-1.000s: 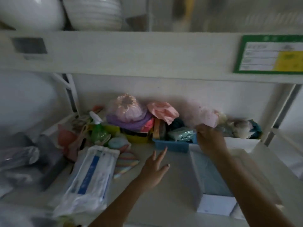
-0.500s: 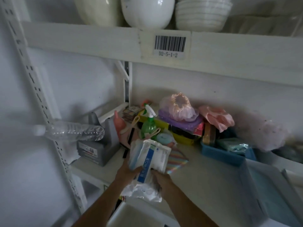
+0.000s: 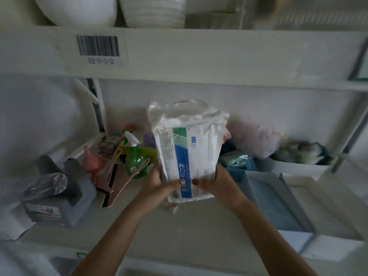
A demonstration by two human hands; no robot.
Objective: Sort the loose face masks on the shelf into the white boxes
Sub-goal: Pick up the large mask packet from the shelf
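A white plastic pack of face masks (image 3: 189,152) with a blue stripe and green mark is held upright above the shelf (image 3: 179,226). My left hand (image 3: 157,182) grips its lower left edge and my right hand (image 3: 217,180) grips its lower right edge, thumbs on the front. To the right, a white box (image 3: 256,188) with blue masks inside lies on the shelf, and a second white box (image 3: 302,182) stands beside it.
Left of the pack are a green spray bottle (image 3: 134,156), pink items and a grey box (image 3: 65,204). Behind it sit a blue bin (image 3: 237,170), a pink bundle (image 3: 256,136) and a white bin (image 3: 298,166). An upper shelf with bowls (image 3: 153,10) hangs overhead.
Both hands took hold of the mask pack, which lay flat on the shelf a second ago, and raised it upright. The camera view swung left and back.
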